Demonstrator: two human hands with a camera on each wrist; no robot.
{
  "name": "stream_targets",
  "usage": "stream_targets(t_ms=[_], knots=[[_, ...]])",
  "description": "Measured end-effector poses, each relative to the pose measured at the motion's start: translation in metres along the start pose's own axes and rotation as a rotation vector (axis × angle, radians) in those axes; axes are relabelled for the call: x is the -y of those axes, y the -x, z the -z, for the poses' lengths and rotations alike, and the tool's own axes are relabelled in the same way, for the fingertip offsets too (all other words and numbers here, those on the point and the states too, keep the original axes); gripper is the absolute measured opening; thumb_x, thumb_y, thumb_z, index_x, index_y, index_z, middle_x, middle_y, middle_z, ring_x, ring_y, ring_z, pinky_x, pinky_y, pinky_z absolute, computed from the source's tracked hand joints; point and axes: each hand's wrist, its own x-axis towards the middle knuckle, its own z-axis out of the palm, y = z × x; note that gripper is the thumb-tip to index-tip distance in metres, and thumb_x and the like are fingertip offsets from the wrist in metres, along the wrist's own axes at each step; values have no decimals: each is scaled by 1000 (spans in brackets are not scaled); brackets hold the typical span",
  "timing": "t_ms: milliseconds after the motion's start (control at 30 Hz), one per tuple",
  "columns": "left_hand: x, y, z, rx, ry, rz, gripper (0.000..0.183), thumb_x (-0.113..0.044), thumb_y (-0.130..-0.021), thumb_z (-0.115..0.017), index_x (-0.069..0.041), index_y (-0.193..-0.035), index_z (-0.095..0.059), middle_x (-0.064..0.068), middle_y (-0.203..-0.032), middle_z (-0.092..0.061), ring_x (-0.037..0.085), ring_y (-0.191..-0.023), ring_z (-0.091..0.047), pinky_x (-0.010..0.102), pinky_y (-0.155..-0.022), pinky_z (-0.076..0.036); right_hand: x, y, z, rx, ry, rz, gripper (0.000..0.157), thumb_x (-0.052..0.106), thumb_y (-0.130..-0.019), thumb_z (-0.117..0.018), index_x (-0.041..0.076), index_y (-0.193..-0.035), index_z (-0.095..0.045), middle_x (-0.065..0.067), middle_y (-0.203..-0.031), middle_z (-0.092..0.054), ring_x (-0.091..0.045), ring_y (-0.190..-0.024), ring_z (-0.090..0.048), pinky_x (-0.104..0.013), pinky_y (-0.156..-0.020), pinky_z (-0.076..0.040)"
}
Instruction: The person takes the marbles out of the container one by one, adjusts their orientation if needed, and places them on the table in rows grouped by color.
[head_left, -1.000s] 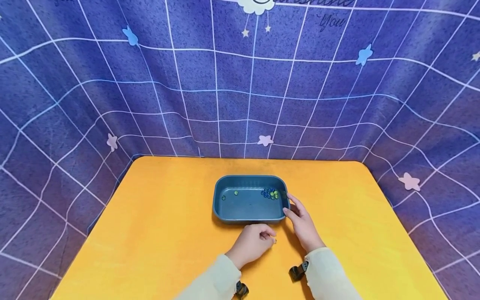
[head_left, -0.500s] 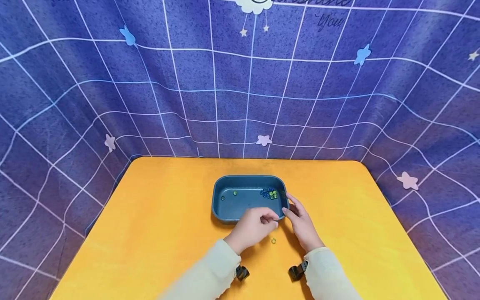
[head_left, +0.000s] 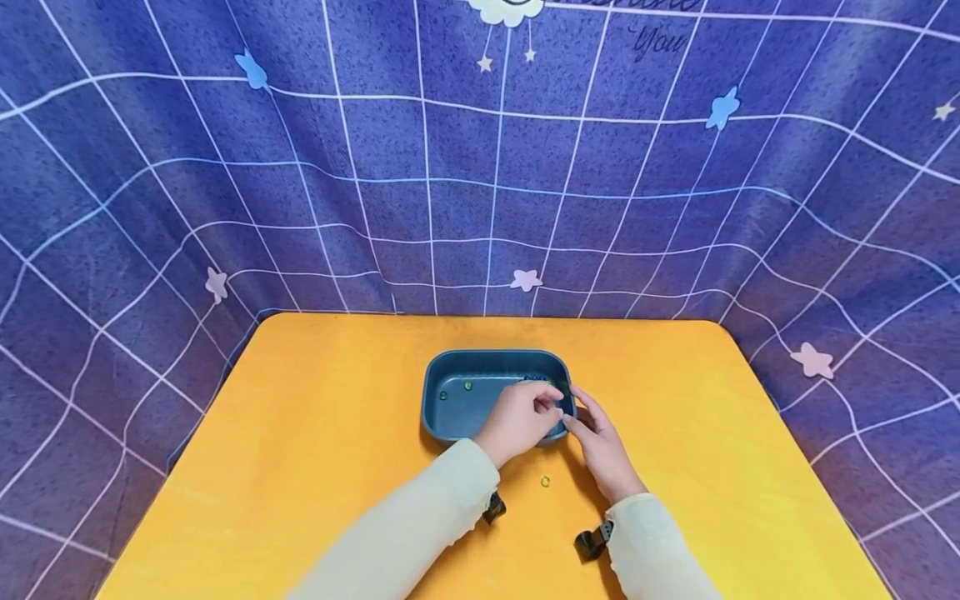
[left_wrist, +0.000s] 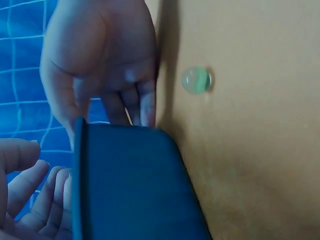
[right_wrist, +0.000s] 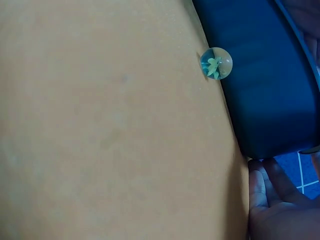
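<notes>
A blue rectangular tray sits on the table. In the head view my left hand hovers over its right part, thumb and fingers bent. The left wrist view shows the thumb apart from the fingers, with nothing visible between them. My right hand holds the tray's right end, thumb at the rim and fingers along the outer wall. Inside the tray lie a green marble, a dark marble and a cluster of marbles, mostly hidden by my left hand. A clear marble with a green swirl rests on the table before the tray.
The yellow table surrounds the tray on all sides. A purple-blue curtain with white grid lines and stars hangs behind and at both sides. Black wrist cameras sit below both sleeves.
My left hand has risen from the table by the loose marble, passed over the tray's front rim and come above its right part. The loose marble came into view. My right hand stayed at the tray.
</notes>
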Motion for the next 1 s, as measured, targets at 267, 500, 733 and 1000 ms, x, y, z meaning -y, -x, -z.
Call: stream_targets(t_ms=[267,500,733,1000], knots=[[8,-23,-4,-14,-39,82,25,-18,-98,-73,-14,-123,-73,-8,-100,-68,9,-91,-63,30,-84,-55,2,1,-1,10,-12,-9,56,23,-106,-61,24,-158,-41,-18,-149,-49,-31,-135,-47,-48,-112,-36],[10,-35,-10,16,-173,127,29,-22,-98,-74,-15,-126,-72,-7,-97,-67,10,-85,-62,30,-80,-55,1,1,0,4,-8,-28,56,24,-105,-62,28,-157,-41,-17,-150,-48,-32,-136,-46,-50,-113,-34],[30,-48,-18,11,-120,203,26,-21,-95,-76,-12,-120,-73,-4,-98,-70,11,-84,-64,36,-80,-56,-1,-1,0,-6,-2,-33,55,24,-105,-61,29,-157,-42,-17,-147,-51,-30,-134,-49,-49,-111,-35],[41,-55,-20,6,-143,232,25,-21,-93,-77,-11,-116,-75,0,-110,-74,19,-102,-68,40,-92,-55,0,-1,0,-5,-1,-43,55,25,-106,-61,29,-157,-42,-18,-148,-50,-32,-135,-47,-49,-111,-34]])
